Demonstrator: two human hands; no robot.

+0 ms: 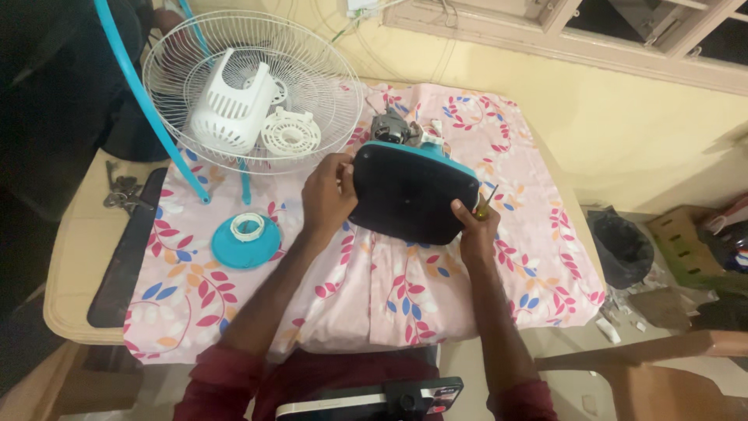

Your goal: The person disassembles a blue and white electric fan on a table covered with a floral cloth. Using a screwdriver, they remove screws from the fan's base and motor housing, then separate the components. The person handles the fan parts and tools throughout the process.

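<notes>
A fan base point(411, 195), dark underside up with a teal rim, is tipped on the pink flowered cloth point(374, 288). The fan's motor point(393, 129) sticks out behind it. My left hand point(327, 195) grips the base's left edge. My right hand point(474, 226) holds the lower right edge and also a thin screwdriver point(488, 201), whose shaft pokes up past the fingers.
A white wire fan guard point(312, 62) lies at the back left holding a white motor cover point(227, 105) and a round white part point(290, 132). A teal disc point(245, 242), a dark flat strip point(125, 249), keys point(121, 191) lie left. Black bin point(621, 245) stands right.
</notes>
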